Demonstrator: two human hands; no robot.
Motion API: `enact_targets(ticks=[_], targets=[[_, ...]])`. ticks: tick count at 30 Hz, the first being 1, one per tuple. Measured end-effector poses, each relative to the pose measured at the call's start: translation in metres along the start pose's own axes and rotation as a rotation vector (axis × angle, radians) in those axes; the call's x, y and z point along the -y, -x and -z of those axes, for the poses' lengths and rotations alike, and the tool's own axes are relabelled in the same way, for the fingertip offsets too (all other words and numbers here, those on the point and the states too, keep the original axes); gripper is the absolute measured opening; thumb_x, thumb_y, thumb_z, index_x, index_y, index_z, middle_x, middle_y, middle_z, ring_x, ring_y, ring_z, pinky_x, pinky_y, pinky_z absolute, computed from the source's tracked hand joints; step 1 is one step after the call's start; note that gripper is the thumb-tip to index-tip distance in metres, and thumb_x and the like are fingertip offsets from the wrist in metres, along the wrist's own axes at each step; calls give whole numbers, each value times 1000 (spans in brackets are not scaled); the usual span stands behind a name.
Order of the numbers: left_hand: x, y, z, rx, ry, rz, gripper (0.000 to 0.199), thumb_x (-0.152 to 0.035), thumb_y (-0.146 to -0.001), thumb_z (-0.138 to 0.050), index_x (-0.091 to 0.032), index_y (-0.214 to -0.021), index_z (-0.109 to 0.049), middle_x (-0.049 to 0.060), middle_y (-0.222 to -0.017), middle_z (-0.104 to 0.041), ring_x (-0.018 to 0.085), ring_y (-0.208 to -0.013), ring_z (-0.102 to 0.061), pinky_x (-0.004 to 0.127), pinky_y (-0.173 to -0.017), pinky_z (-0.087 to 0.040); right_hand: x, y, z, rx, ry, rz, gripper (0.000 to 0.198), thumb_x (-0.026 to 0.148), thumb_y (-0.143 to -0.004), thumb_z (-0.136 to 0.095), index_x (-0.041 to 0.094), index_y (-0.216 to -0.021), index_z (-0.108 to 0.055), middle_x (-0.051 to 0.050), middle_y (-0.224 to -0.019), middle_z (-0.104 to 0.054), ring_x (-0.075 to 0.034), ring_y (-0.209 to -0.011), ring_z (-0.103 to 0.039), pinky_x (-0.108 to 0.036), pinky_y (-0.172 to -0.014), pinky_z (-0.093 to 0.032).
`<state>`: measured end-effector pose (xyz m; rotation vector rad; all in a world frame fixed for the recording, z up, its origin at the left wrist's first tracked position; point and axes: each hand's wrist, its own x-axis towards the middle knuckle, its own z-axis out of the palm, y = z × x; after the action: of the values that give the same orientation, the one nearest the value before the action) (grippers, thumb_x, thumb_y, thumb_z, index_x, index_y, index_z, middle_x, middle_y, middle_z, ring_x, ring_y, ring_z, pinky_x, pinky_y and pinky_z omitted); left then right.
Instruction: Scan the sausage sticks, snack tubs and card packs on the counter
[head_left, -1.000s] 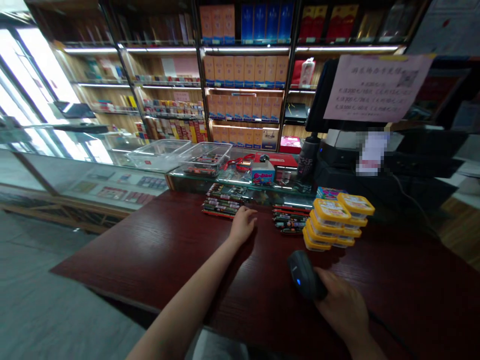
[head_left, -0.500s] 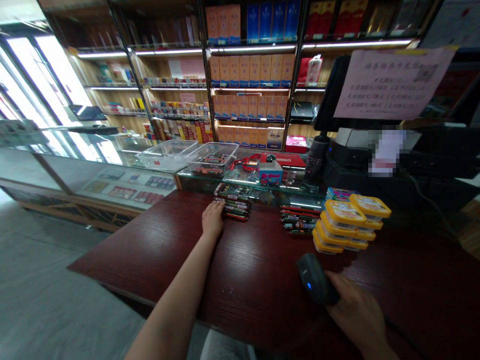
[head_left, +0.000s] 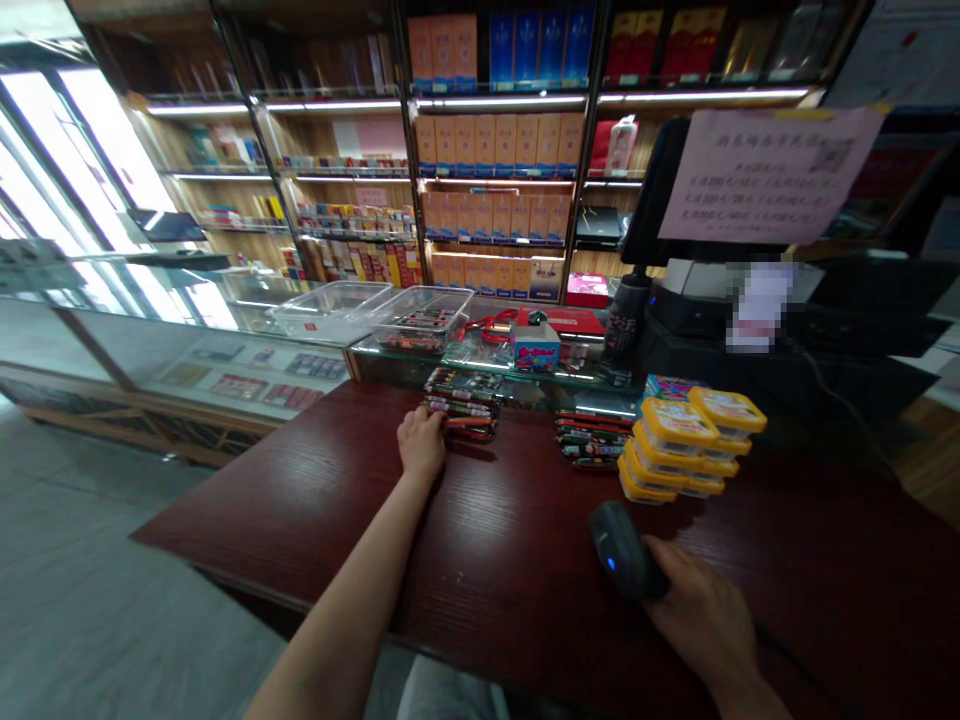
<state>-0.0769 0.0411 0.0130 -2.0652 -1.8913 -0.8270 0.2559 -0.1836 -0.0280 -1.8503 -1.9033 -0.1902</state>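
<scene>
My left hand (head_left: 421, 443) is closed at the left end of a stack of patterned pens (head_left: 463, 385). Its fingers pinch the end of a red pen (head_left: 466, 425), which sticks out to the right at the near side of the stack, with a shadow beneath it. My right hand (head_left: 701, 610) is wrapped around the handle of a black barcode scanner (head_left: 621, 550) with a lit blue light. Beyond the scanner lies a second group of pens (head_left: 592, 438), beside stacked yellow-lidded plastic tubs (head_left: 679, 430).
The dark wooden desk (head_left: 322, 480) meets a glass counter bearing clear plastic bins (head_left: 330, 312) and a small blue-pink box (head_left: 535, 350). A monitor (head_left: 660, 190) with a taped paper sign (head_left: 772, 175) stands at the right. Lit shelves of boxes (head_left: 480, 145) line the back.
My left hand has drawn slightly nearer, and the red pen now stands out from the stack's near side. The camera view has shifted a little; my right hand still holds the scanner.
</scene>
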Motion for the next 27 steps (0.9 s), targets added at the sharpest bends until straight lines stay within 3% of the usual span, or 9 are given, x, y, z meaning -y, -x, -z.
enact_targets(ticks=[5,11,14,19,27], targets=[[-33,18,7,133,272,-38,15,-23,-81,-58,-20,-95,-59,7,-97,-62,22,-94,-56,33,-83,-42,4,0,3,-9,9,2,30,16,-77,-46,23,-103,-59,-4,-96,-71,-20,-81,-65,-31,-69,-45],[-65,52,-8,207,647,-36,17,-15,-79,-56,-20,-95,-56,5,-98,-62,19,-95,-58,32,-85,-45,13,0,13,2,-185,-53,33,19,-72,-47,24,-102,-61,-5,-96,-71,-22,-84,-67,-32,-72,-47],[-70,62,-15,210,661,-19,20,-14,-79,-55,-20,-98,-57,5,-101,-62,20,-97,-58,34,-88,-45,28,-1,26,29,-382,-164,36,25,-70,-50,26,-104,-61,-3,-91,-73,-22,-80,-67,-31,-69,-48],[-69,65,-16,203,636,-8,20,-17,-80,-55,-20,-100,-57,7,-102,-62,21,-97,-58,34,-88,-46,57,-6,44,100,-675,-277,28,37,-69,-59,22,-91,-65,-5,-86,-73,-23,-80,-67,-31,-71,-50],[-68,67,-20,182,657,-39,21,-17,-80,-55,-20,-102,-56,6,-101,-62,20,-96,-59,34,-89,-46,68,-6,41,104,-718,-285,31,38,-68,-62,20,-92,-68,-8,-88,-73,-26,-80,-68,-35,-74,-52]])
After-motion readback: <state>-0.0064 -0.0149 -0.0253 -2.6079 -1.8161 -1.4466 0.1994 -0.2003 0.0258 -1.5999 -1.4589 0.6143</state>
